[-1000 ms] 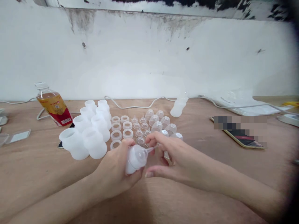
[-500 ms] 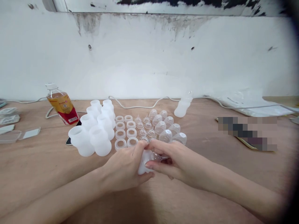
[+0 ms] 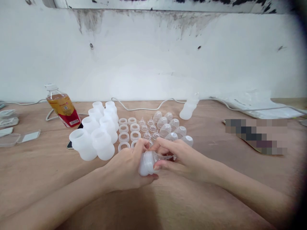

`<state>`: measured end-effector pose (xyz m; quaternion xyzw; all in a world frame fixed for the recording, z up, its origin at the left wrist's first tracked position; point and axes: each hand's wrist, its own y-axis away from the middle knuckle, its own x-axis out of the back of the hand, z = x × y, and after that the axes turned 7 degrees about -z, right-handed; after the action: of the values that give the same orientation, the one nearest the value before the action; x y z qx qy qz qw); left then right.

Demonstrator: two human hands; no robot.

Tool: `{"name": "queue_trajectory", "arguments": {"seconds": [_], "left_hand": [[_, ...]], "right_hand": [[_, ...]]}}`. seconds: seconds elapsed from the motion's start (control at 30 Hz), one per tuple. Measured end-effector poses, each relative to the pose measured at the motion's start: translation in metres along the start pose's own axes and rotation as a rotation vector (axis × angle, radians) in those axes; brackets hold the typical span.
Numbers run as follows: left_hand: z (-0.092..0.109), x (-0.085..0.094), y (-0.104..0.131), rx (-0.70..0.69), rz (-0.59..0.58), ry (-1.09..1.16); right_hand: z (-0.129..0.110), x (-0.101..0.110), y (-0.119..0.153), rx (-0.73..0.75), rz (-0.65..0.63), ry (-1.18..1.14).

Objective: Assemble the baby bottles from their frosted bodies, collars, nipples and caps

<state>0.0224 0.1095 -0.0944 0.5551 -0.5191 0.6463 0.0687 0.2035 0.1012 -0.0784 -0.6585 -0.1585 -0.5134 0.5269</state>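
My left hand (image 3: 126,167) is wrapped round a small frosted-white baby bottle (image 3: 145,165) lying on its side, its mouth facing right. A clear nipple (image 3: 161,157) sticks out of the ring at the bottle's mouth. My right hand (image 3: 185,156) pinches the nipple and its stretched tip, with the thumb beside the ring. Just behind my hands, several clear nipples (image 3: 144,128) lie in two columns. Left of them are frosted rings (image 3: 123,137), also in columns. Clear domed caps (image 3: 165,130) stand to their right.
Several open white bottle bodies (image 3: 103,143) stand at left, beside a drink bottle (image 3: 63,108). One assembled baby bottle (image 3: 188,110) stands near the wall. A white cable (image 3: 139,109) runs along the back. Plastic bags (image 3: 256,103) and a blurred flat object (image 3: 254,137) lie at right.
My right hand's fingers have shifted slightly right, pulling the nipple's tip outward. More of the bottle's ring shows between my hands. The bottle stays in my left hand.
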Motion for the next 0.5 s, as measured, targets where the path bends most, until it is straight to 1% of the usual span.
{"name": "queue_trajectory", "arguments": {"seconds": [0.07, 0.1, 0.17, 0.23, 0.3, 0.4, 0.43, 0.47, 0.5], "left_hand": [[0.001, -0.002, 0.000, -0.034, 0.011, 0.002], [0.001, -0.003, 0.000, -0.056, 0.010, -0.003], [0.000, -0.004, 0.000, -0.080, -0.004, -0.025], [-0.002, -0.004, 0.001, -0.076, -0.011, -0.044], [-0.003, -0.003, 0.001, -0.083, -0.017, -0.022], [-0.004, 0.002, 0.001, -0.086, 0.002, 0.080], [-0.003, 0.003, 0.001, -0.073, 0.012, 0.112], [-0.002, 0.004, 0.001, -0.053, 0.022, 0.135], [-0.001, 0.004, 0.001, -0.030, 0.031, 0.148]], "right_hand": [[-0.008, 0.001, 0.002, -0.082, 0.001, 0.156], [-0.011, 0.000, 0.003, -0.103, -0.011, 0.196], [-0.014, -0.001, 0.004, -0.090, -0.045, 0.226], [-0.014, -0.001, 0.004, -0.039, -0.085, 0.240], [-0.010, 0.001, 0.005, 0.048, -0.098, 0.319], [-0.006, 0.006, 0.006, 0.230, -0.049, 0.577], [-0.006, 0.008, 0.007, 0.272, -0.029, 0.618], [-0.006, 0.009, 0.007, 0.278, -0.006, 0.602], [-0.007, 0.010, 0.006, 0.240, 0.014, 0.537]]}}
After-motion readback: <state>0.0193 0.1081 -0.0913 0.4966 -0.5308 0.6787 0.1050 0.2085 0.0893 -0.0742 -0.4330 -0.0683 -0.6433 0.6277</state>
